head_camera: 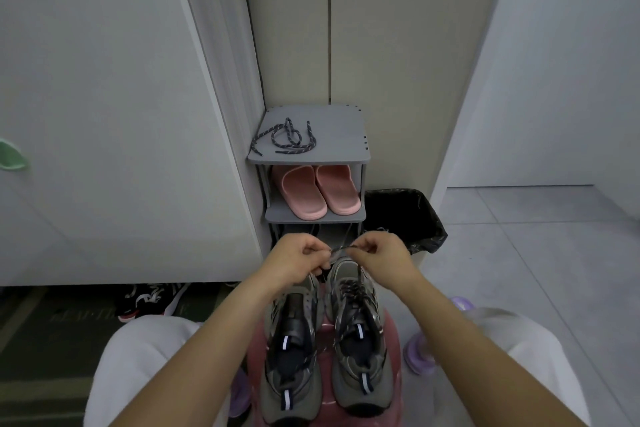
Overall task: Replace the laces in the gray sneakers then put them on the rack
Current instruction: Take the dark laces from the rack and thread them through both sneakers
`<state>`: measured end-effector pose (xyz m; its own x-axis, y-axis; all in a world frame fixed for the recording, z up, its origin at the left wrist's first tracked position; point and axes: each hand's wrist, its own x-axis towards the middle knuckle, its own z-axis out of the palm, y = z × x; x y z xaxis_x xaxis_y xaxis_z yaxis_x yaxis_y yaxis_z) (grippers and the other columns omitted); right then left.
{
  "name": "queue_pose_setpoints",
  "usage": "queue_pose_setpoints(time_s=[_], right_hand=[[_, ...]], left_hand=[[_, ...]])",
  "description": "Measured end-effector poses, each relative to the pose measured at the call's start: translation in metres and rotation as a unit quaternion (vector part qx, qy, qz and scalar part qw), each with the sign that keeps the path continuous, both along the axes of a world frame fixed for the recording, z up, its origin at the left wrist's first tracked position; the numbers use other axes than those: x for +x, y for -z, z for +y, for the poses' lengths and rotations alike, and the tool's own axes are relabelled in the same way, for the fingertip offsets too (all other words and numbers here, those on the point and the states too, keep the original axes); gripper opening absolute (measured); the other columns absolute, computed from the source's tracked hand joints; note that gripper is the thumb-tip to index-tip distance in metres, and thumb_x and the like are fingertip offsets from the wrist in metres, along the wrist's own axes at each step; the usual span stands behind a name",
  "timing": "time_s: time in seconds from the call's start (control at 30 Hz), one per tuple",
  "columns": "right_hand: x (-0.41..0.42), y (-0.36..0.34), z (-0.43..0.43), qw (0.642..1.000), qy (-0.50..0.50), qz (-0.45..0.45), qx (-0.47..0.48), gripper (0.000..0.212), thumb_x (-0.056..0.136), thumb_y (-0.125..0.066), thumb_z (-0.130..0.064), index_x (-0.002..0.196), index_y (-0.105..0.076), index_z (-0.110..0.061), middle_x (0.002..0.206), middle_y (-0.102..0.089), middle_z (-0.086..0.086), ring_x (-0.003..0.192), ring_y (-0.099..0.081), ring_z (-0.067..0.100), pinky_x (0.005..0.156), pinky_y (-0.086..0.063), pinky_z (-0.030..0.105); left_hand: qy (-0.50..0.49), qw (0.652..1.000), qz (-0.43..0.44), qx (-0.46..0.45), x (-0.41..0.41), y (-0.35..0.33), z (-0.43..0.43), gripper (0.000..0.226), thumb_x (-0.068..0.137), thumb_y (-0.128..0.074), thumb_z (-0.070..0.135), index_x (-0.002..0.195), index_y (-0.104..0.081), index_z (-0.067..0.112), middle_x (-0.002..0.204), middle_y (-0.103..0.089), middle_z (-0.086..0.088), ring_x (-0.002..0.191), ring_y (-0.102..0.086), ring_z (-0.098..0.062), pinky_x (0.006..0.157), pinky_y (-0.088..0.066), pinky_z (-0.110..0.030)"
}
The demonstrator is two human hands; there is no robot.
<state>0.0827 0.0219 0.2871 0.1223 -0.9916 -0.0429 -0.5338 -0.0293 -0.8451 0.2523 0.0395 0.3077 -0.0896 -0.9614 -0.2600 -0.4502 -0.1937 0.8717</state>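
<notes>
Lacing, mid-course; head view, sole view on record. Left hand: fingers curled, thumb and forefinger pinching one end of a thin dark lace. Right hand: likewise curled, pinching the same lace just beside the left, so the two pinches nearly meet above the toes of the pair. Lace: a short stretch drawn between the hands, and a strand falling from the right hand to the eyelets below. Right sneaker: gray, heel toward the wearer, criss-cross lacing visible over the toe end of the tongue; upper eyelets apparently not yet filled. Left sneaker: gray, touching its partner side by side, tongue showing with no clear lacing across it; whether any cord sits in it is too dim to tell. Both stand on a pink stool between the knees. Rack: gray, just beyond the hands, against the wall. Spare lace: dark and speckled, lying loose on the top shelf; old or new, cannot tell. Pink slippers: middle shelf. Bottom bay: partly hidden by the hands, contents unclear. Assessment: task under halfway, first sneaker in hand, second to follow, racking not yet begun. Next move likely calls for keeping both ends matched, then feeding each tip through the next eyelet with a fine pinch, and steadying the sneaker so that it does not tip from the stool.
</notes>
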Motion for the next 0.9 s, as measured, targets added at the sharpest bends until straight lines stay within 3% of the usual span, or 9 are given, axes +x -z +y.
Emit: queue_pose_setpoints(time_s=[0.1, 0.2, 0.27, 0.37, 0.47, 0.6, 0.7, 0.8, 0.9], right_hand=[[-0.007, -0.001, -0.001, 0.997, 0.046, -0.050, 0.020, 0.022, 0.082, -0.070, -0.015, 0.063, -0.059, -0.022, 0.059, -0.055, -0.007, 0.051, -0.045, 0.007, 0.060, -0.041, 0.024], [-0.007, 0.001, 0.000, 0.996, 0.053, -0.061, 0.029, 0.022, 0.080, -0.072, -0.014, 0.062, -0.061, -0.023, 0.059, -0.057, -0.006, 0.051, -0.046, 0.007, 0.059, -0.041, 0.023], [-0.003, 0.003, 0.002, 0.997, 0.044, -0.053, 0.032, 0.023, 0.078, -0.072, -0.013, 0.061, -0.062, -0.024, 0.060, -0.058, -0.005, 0.053, -0.047, 0.006, 0.061, -0.041, 0.024], [0.004, 0.003, 0.003, 0.997, 0.022, -0.063, 0.039, 0.017, 0.078, -0.072, -0.011, 0.068, -0.064, -0.023, 0.060, -0.058, -0.005, 0.054, -0.049, 0.006, 0.062, -0.042, 0.023], [0.004, 0.007, 0.005, 0.997, 0.007, -0.063, 0.052, 0.013, 0.079, -0.072, -0.017, 0.085, -0.063, -0.024, 0.068, -0.062, -0.002, 0.066, -0.058, 0.011, 0.073, -0.049, 0.028], [-0.007, 0.026, 0.014, 0.998, -0.031, 0.047, 0.018, 0.017, 0.082, -0.068, -0.016, 0.069, -0.060, -0.025, 0.070, -0.060, -0.006, 0.064, -0.052, 0.005, 0.068, -0.046, 0.022], [-0.015, 0.044, 0.028, 0.978, -0.094, 0.187, -0.011, 0.008, 0.085, -0.064, -0.023, 0.085, -0.071, -0.019, 0.097, -0.057, -0.004, 0.086, -0.053, 0.005, 0.074, -0.038, 0.013], [-0.018, 0.058, 0.038, 0.966, -0.105, 0.235, -0.004, 0.021, 0.086, -0.062, -0.028, 0.105, -0.070, -0.021, 0.123, -0.047, -0.002, 0.118, -0.043, 0.014, 0.095, -0.035, 0.018], [-0.015, 0.063, 0.041, 0.962, -0.110, 0.251, -0.011, 0.027, 0.088, -0.060, -0.032, 0.113, -0.067, -0.025, 0.138, -0.039, 0.001, 0.128, -0.035, 0.019, 0.105, -0.031, 0.025]], left_hand=[[0.018, 0.999, -0.046, -0.008, 0.008, 0.003, 0.005, 0.011, 0.090, -0.061, 0.012, 0.081, -0.065, 0.017, 0.076, -0.067, 0.003, 0.070, -0.062, -0.011, 0.083, -0.053, -0.033], [0.082, 0.973, -0.214, -0.043, 0.008, 0.009, 0.013, 0.010, 0.087, -0.065, 0.024, 0.092, -0.071, 0.018, 0.090, -0.069, 0.005, 0.083, -0.062, -0.010, 0.082, -0.050, -0.029], [0.105, 0.959, -0.259, -0.042, 0.003, 0.013, 0.018, 0.014, 0.086, -0.066, 0.029, 0.095, -0.070, 0.018, 0.092, -0.068, 0.004, 0.083, -0.061, -0.011, 0.080, -0.050, -0.029], [0.118, 0.957, -0.263, -0.028, -0.007, 0.022, 0.022, 0.012, 0.085, -0.067, 0.029, 0.088, -0.066, 0.017, 0.087, -0.066, 0.001, 0.080, -0.061, -0.014, 0.074, -0.049, -0.028], [0.063, 0.975, -0.214, -0.006, -0.013, 0.038, 0.021, 0.020, 0.084, -0.067, 0.024, 0.070, -0.053, 0.022, 0.078, -0.063, 0.000, 0.082, -0.066, -0.020, 0.075, -0.052, -0.032], [-0.037, 0.993, -0.112, 0.022, -0.016, 0.059, 0.020, 0.028, 0.082, -0.066, 0.013, 0.064, -0.046, 0.019, 0.065, -0.058, -0.001, 0.064, -0.058, -0.021, 0.061, -0.047, -0.029], [-0.083, 0.993, -0.080, 0.035, -0.019, 0.069, 0.019, 0.026, 0.083, -0.065, 0.012, 0.065, -0.047, 0.018, 0.064, -0.056, 0.001, 0.059, -0.053, -0.013, 0.056, -0.043, -0.025], [-0.107, 0.991, -0.074, 0.037, -0.021, 0.075, 0.017, 0.025, 0.084, -0.066, 0.014, 0.067, -0.048, 0.019, 0.066, -0.056, 0.002, 0.065, -0.056, -0.015, 0.060, -0.046, -0.026], [-0.096, 0.990, -0.086, 0.048, -0.021, 0.079, 0.013, 0.020, 0.083, -0.066, 0.017, 0.070, -0.051, 0.019, 0.068, -0.059, 0.001, 0.069, -0.059, -0.017, 0.066, -0.051, -0.031]])
